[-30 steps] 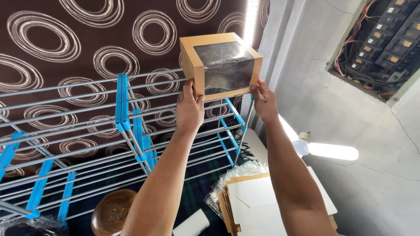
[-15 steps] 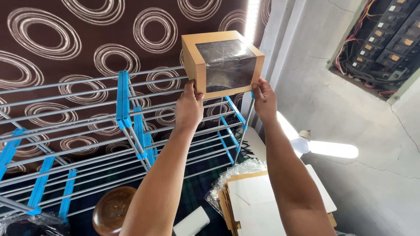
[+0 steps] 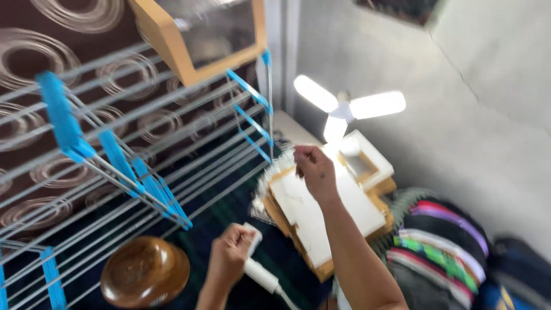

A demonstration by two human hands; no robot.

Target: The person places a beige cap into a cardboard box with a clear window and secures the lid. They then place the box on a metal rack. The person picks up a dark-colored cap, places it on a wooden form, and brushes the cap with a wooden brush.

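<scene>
A tan cardboard box with a clear window (image 3: 201,35) rests on the top tier of a grey and blue wire rack (image 3: 123,149), with neither hand on it. My right hand (image 3: 313,169) is lowered over a stack of flat tan and white box blanks (image 3: 321,212), its fingers pinched on the clear plastic wrap at the stack's top edge. My left hand (image 3: 229,255) is closed around a white cylindrical tool (image 3: 258,270) down near the dark green cloth.
A round brown wooden bowl (image 3: 143,270) lies at the lower left under the rack. A lit three-blade lamp (image 3: 344,106) glows against the grey wall. Folded colourful cloths (image 3: 436,247) are piled at the lower right.
Both hands let go of the windowed box, which stays on the rack top. They dropped down: the right to the stack of blanks, the left onto the white tool. The camera tilted downward.
</scene>
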